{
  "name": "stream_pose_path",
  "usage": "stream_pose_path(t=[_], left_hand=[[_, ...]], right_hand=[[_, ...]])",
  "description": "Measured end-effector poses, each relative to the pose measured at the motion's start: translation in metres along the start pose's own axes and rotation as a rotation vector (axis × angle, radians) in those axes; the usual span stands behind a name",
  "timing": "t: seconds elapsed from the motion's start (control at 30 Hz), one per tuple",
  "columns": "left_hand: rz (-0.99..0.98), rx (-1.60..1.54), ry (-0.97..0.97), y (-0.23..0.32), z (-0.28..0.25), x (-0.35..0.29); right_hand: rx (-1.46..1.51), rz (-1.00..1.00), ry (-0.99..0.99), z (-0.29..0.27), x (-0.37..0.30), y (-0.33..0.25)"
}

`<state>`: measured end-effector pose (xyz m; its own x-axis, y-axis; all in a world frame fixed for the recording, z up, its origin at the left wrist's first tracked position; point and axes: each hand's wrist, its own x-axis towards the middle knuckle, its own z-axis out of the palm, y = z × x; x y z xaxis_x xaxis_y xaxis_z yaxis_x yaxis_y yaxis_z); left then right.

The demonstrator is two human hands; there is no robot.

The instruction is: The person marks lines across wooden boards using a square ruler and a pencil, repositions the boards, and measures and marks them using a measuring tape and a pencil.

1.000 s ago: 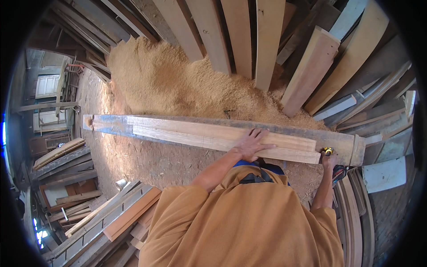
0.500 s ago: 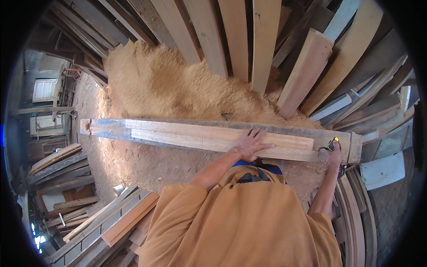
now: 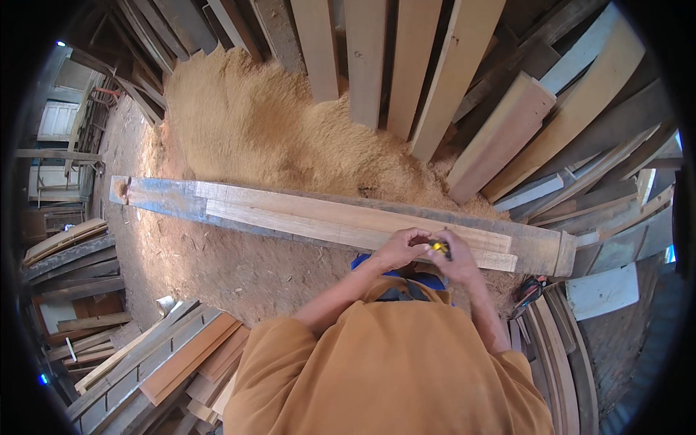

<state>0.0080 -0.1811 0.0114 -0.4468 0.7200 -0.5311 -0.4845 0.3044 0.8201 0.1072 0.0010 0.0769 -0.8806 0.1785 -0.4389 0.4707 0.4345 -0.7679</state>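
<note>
Two long pale boards [image 3: 319, 222] lie side by side along a worn, blue-stained workbench [image 3: 159, 194] that crosses in front of me. Above their right part my right hand [image 3: 458, 259] is closed around a small black and yellow tape measure [image 3: 440, 249]. Close beside it, my left hand [image 3: 401, 249] has its thumb and fingers curled together at the tape measure's left side. What those fingertips pinch, if anything, is too small to make out.
A heap of sawdust [image 3: 254, 116] lies beyond the bench, with several planks [image 3: 366, 65] leaning behind it. Stacked boards [image 3: 192, 359] stand at the near left, more curved boards [image 3: 554, 348] at the near right. A dark tool [image 3: 531, 288] sits near the bench's right end.
My right hand has brought the tape measure left from the boards' right end. My left hand has lifted from flat on the boards and curled up; the hands are now close together.
</note>
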Motion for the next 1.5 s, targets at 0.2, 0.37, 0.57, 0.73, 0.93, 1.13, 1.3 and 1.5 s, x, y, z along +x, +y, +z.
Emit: stream_pose_path(t=[0.2,0.37,0.57,0.73,0.93,1.13,1.3,1.5], left_hand=[[-0.073,-0.106,-0.030,-0.023,-0.057,-0.039],[-0.098,0.080,0.020,-0.004,-0.089,-0.064],[0.150,0.562,0.377,-0.008,-0.201,-0.067],[0.274,1.032,0.659,-0.001,-0.255,-0.058],[0.198,1.077,0.607,-0.019,-0.272,-0.042],[0.255,1.054,0.629,-0.020,-0.268,-0.042],[0.246,1.039,0.632,-0.019,-0.268,-0.042],[0.190,1.052,0.585,-0.016,-0.266,-0.041]], right_hand=[[-0.090,-0.046,-0.092,0.065,0.008,-0.031],[-0.315,-0.129,-0.148,0.069,0.019,-0.040],[-0.523,-0.166,0.178,0.025,0.047,0.012],[-0.585,0.054,0.291,0.000,0.062,0.024],[-0.612,0.083,0.320,0.011,0.067,0.028],[-0.646,0.071,0.284,0.015,0.069,0.036],[-0.617,0.045,0.320,0.017,0.070,0.040],[-0.595,0.022,0.294,0.012,0.071,0.047]])
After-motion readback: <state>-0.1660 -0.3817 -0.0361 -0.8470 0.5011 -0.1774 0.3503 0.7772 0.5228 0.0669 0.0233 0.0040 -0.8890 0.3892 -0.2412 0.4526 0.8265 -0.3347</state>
